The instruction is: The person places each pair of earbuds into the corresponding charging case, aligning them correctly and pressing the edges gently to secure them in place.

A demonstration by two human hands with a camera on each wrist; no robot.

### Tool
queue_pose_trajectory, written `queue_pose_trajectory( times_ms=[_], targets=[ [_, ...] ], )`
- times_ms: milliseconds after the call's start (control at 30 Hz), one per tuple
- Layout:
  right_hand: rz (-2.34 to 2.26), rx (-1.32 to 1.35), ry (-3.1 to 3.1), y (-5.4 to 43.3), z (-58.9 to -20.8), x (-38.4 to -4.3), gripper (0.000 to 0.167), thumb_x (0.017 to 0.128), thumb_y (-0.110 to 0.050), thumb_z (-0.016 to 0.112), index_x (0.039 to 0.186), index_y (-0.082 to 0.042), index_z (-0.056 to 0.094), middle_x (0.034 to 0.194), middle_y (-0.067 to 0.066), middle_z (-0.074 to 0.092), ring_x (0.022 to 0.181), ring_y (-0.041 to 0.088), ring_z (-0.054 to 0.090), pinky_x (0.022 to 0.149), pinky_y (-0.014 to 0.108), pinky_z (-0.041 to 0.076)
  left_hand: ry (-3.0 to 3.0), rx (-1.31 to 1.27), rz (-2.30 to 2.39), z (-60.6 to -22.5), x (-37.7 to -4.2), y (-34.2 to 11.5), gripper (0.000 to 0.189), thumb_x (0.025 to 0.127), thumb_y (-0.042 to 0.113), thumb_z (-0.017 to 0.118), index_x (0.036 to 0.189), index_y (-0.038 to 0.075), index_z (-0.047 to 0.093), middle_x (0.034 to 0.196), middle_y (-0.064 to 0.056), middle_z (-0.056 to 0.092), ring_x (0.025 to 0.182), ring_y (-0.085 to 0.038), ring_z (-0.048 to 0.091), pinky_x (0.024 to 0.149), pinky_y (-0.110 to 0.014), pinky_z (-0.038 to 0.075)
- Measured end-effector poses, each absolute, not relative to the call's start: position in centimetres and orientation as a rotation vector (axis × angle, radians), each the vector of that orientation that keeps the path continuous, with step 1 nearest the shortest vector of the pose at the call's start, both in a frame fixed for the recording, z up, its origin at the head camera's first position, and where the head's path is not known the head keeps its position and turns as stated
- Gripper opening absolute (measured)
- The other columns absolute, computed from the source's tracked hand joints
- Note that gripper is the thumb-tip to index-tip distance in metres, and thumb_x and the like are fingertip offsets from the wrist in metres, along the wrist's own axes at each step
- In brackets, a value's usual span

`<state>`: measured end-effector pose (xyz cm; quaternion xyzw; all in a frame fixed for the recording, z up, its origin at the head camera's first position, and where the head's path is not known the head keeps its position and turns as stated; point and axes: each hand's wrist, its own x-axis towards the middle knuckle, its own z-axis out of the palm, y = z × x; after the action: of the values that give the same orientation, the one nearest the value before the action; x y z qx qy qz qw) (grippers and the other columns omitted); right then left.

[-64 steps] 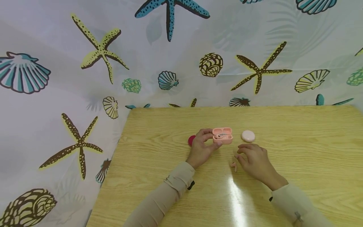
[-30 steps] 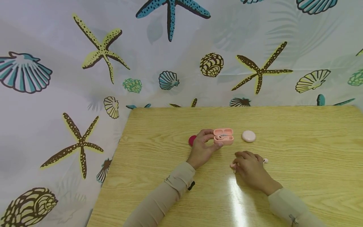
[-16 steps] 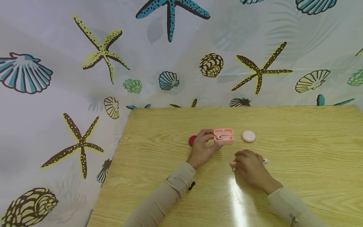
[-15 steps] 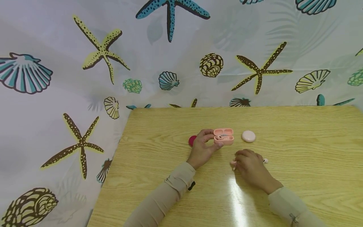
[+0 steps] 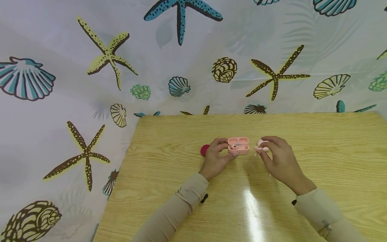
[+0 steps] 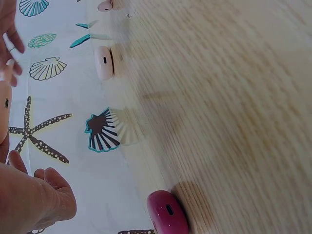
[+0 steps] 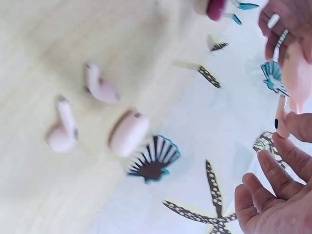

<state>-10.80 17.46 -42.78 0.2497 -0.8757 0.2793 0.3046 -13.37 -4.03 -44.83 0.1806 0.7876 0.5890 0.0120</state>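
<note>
The left hand (image 5: 215, 159) grips a coral-pink plastic case (image 5: 239, 152), lid up, one small pink earbud (image 5: 234, 147) inside and one slot (image 5: 246, 147) bare. The right hand (image 5: 282, 163) pinches another stemmed pink earbud (image 7: 281, 119) nearby, not in yet.

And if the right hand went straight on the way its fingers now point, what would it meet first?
Probably the open pink case in the left hand; the earbud pinched by the right hand would lead. Depth is unclear, so it might pass above.
</note>
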Motion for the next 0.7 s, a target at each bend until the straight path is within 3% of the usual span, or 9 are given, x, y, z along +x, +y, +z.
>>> queue_pose_trajectory(
  times_ms=[300, 700],
  targets=[
    [0.786, 0.653, -2.265, 16.6, -39.9, -11.5, 0.020, 0.070, 0.009, 0.076, 0.088, 0.008, 0.066, 0.107, 0.026, 0.063, 0.103, 0.042, 0.057, 0.088, 0.053, 0.044, 2.460, 0.598, 1.834, -45.0, -13.6, -4.0, 0.024, 0.086, 0.017, 0.071, 0.101, -0.002, 0.070, 0.122, -0.014, 0.055, 0.119, -0.025, 0.051, 0.102, -0.043, 0.042],
    [0.743, 0.714, -2.321, 15.2, -39.1, -12.1, 0.018, 0.074, 0.003, 0.076, 0.089, 0.007, 0.066, 0.110, 0.025, 0.061, 0.105, 0.042, 0.056, 0.090, 0.055, 0.044, 2.447, 0.532, 1.839, -44.9, -13.5, -4.1, 0.025, 0.085, 0.018, 0.072, 0.102, -0.001, 0.071, 0.121, -0.011, 0.057, 0.120, -0.024, 0.051, 0.105, -0.045, 0.039]
  ],
)
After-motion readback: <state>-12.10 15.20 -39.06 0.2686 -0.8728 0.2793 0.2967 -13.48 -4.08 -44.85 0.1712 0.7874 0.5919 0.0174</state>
